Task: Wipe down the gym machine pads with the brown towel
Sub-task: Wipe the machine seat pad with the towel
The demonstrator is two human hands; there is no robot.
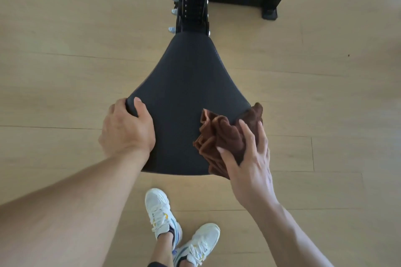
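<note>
Your left hand (127,128) grips the pad's (184,93) corner, thumb on top; your right hand (249,158) clutches the bunched towel (223,136).

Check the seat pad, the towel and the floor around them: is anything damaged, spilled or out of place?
Nothing stands out. The black seat pad looks intact, the brown towel is bunched under the right hand, and the wooden floor shows no spill.
</note>
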